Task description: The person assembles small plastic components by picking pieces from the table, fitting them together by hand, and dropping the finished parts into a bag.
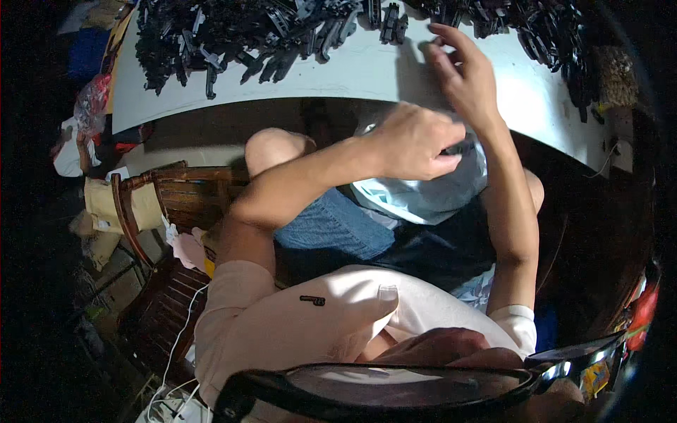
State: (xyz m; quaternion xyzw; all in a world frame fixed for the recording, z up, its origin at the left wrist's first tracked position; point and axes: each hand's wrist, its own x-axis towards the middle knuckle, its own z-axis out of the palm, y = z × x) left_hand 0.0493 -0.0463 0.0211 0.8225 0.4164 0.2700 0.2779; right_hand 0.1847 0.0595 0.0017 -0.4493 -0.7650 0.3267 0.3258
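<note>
My left hand (409,143) is closed above an open white plastic bag (416,201) between my legs. A small black piece (453,149) shows between its thumb and curled fingers; its exact shape is hidden. Farther off, over the front part of the white table (317,81), my right hand (469,81) has its fingers bent and apart. I see nothing clearly held in it. Just left of its fingertips lie a few narrow black plastic parts (391,27), apart from the bigger heap.
Heaps of black plastic parts (233,28) cover the table's far left, with more black parts (550,35) at the right. A wooden chair (190,194) stands to my left, with a white cable (185,324) running down beside it. A brown sack (106,204) sits behind it.
</note>
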